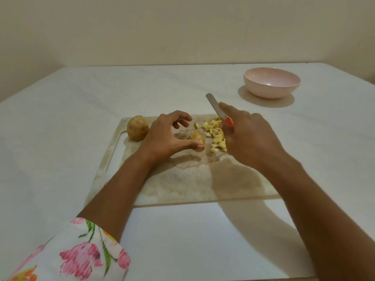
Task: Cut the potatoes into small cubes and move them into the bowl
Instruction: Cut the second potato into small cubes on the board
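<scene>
Two bare arms reach over a pale tabletop (81, 102), where a worn cutting board (182, 183) lies; every place here is told from that board. A pink bowl (269, 92) stands on the tabletop well beyond the board's far right corner, apart from it. A floral sleeve (81, 254) covers the left forearm, nearer than the board's near left corner.

The right grip (249, 136) hangs over the board's right side. It is closed round the red handle of a knife (217, 109), with the forefinger laid along the blade. The grey blade slants away and leftward past the board's far edge.

The left grip (166, 136) sits over the far middle of the board and is spread wide. Its fingers arch clear of the board, and only the thumb tip touches the near end of a cut potato piece (197, 137).

A whole potato (138, 128) rests at the board's far left corner, just beside the back of the left grip. A heap of potato cubes (217, 136) lies on the board's far right part, between the cut piece and the right grip, which hides part of it. One stray cube (196, 125) lies just beyond the cut piece, near the left fingertips.
</scene>
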